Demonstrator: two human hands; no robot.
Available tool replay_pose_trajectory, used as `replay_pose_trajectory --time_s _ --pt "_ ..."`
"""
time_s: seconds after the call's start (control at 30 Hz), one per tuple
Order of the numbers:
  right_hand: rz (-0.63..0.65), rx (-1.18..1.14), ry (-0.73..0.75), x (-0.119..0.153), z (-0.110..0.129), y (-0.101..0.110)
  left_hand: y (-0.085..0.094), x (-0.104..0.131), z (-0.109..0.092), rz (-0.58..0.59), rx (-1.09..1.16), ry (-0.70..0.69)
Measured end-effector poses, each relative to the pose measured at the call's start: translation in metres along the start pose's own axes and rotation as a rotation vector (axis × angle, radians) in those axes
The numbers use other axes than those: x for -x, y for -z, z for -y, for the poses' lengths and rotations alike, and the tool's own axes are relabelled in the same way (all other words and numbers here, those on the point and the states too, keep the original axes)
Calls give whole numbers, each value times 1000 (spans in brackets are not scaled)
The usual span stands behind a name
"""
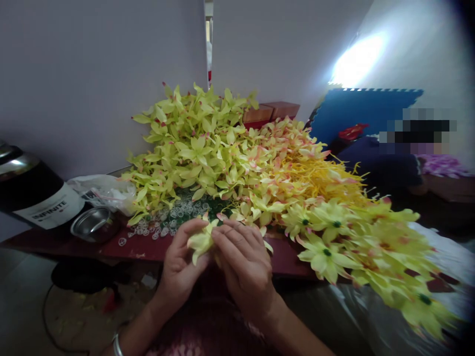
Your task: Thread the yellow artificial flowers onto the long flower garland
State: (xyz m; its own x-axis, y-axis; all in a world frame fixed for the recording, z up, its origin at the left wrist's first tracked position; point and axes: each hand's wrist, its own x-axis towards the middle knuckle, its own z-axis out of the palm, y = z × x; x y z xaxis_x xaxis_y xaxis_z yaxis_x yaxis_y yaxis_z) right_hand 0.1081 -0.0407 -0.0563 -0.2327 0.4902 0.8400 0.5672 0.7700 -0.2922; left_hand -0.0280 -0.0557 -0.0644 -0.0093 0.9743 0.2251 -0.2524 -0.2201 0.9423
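Note:
Both my hands meet at the front edge of a dark red table (148, 249). My left hand (181, 264) is closed around a pale yellow-green artificial flower (201, 242), thumb below it and fingers behind. Over the flower's right side, my right hand (245, 257) presses its fingers together; what they pinch there is partly hidden. Behind the hands rises a large heap of loose yellow-green flower petals (196, 153) with pink tips. Small clear plastic rings (163, 225) lie scattered just left of the hands, near some dark green pieces (191, 210).
Joined flowers with green centres (326, 252) spread over the table's right end, beside yellow strands (315, 173). At left stand a black flask (37, 188), a steel bowl (94, 225) and a plastic bag (115, 190). Reddish boxes (272, 112) sit behind. Another person (378, 160) is at right.

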Motion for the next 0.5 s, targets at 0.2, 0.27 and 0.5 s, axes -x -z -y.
replay_pose_trajectory --time_s 0.2,0.27,0.5 --pt "-121 -265 -89 10 0 4 2 -2 1 -130 49 23" --pt "-170 -323 -253 8 -3 5 3 -2 -1 -137 61 25" --pt "140 -878 -841 -23 -13 -2 1 0 -3 -144 28 78"
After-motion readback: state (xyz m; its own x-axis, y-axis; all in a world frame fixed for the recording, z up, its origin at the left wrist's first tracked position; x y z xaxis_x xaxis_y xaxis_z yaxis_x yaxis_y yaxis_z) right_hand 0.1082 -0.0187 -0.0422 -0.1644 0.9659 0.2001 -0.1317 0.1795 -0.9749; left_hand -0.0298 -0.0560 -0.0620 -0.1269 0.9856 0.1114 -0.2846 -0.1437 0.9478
